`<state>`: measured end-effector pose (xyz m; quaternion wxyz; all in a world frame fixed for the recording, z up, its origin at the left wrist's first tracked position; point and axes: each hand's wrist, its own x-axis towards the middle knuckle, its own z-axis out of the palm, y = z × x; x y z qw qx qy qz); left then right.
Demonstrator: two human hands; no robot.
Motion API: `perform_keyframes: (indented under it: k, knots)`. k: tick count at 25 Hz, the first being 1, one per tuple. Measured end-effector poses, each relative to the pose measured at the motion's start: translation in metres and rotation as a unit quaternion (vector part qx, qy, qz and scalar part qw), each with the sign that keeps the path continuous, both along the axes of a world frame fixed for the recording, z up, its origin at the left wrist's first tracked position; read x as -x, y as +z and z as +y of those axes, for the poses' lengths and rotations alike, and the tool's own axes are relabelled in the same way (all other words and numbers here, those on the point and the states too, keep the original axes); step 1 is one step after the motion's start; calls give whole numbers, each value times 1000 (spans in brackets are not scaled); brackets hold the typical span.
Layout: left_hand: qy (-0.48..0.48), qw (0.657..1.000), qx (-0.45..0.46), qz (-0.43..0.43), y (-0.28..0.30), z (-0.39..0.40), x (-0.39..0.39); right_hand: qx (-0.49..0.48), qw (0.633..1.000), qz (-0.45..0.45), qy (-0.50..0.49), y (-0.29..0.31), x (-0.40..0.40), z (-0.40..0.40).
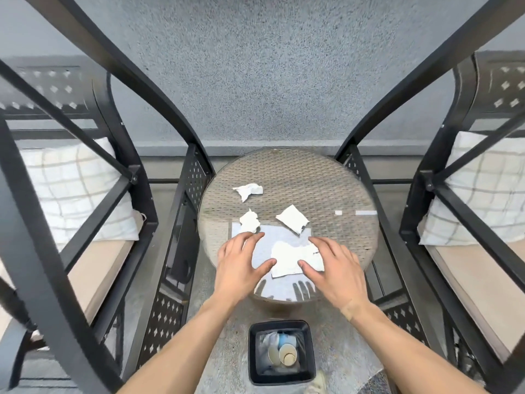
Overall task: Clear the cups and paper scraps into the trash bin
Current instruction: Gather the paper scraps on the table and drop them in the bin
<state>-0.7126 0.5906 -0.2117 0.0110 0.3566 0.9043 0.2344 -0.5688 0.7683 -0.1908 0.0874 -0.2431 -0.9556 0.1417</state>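
Several white paper scraps lie on the round glass-topped wicker table (326, 177). The largest scrap (289, 258) sits near the front edge, between my two hands. My left hand (241, 263) is open, fingers spread, just left of it. My right hand (332, 265) is open too, its thumb and fingertips touching the scrap's right side. Other scraps lie farther back: one crumpled (250, 221), one flat (292, 218), one at the far left (248, 190). The black trash bin (252, 354) stands on the floor in front of the table, with paper cups (287, 355) inside.
Black metal chairs flank the table, the left chair (93, 177) and the right chair (466, 177), each with a white checked cushion. A grey textured wall (270, 66) rises behind. My shoe (316, 385) shows beside the bin.
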Motion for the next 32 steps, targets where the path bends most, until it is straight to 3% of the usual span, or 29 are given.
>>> perform_keyframes:
  k: [7, 16, 25, 28, 32]
  knots:
    - [60, 998, 20, -25, -25, 38, 23, 50, 999, -16, -5, -34, 25, 76]
    - [74, 993, 67, -54, -66, 42, 78, 81, 996, -37, -5, -81, 79, 88]
    - [-24, 976, 210, -55, -111, 71, 159, 38, 980, -192, 27, -124, 167, 102]
    - [-71, 977, 198, -30, -117, 74, 166, 6, 979, -192, 66, -130, 180, 104]
    - [-88, 976, 198, -22, -119, 73, 161, 36, 983, -165, 68, -130, 184, 103]
